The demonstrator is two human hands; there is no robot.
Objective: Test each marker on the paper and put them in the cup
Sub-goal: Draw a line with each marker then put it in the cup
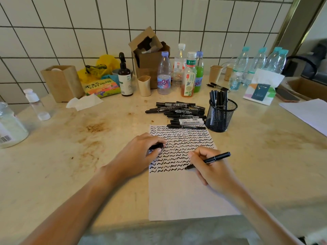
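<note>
Pressing its tip to the paper (185,195) at the end of the lowest row of black squiggles, a black marker (208,160) slants up to the right in the right hand (210,169), whose fingers and thumb are curled round its barrel. The left hand (139,153) rests on the sheet's left edge, pinching a small black cap (156,146) between thumb and fingers. The sheet lies at the counter's front edge, near the middle; its upper half is filled with wavy rows and its lower half is bare. Just beyond the sheet's far edge lies a pile of markers (180,114), the nearest ones overlapping the paper. Right beside the pile, off the sheet's far right corner, stands a black mesh cup (221,114) with several markers upright inside. Along the counter's (70,138) back edge, against the tiled wall, stand drink bottles (177,73), a cardboard box (150,55), a pump bottle (125,76) and paper cups (215,73). A tissue pack (261,89) sits toward the back right.
</note>
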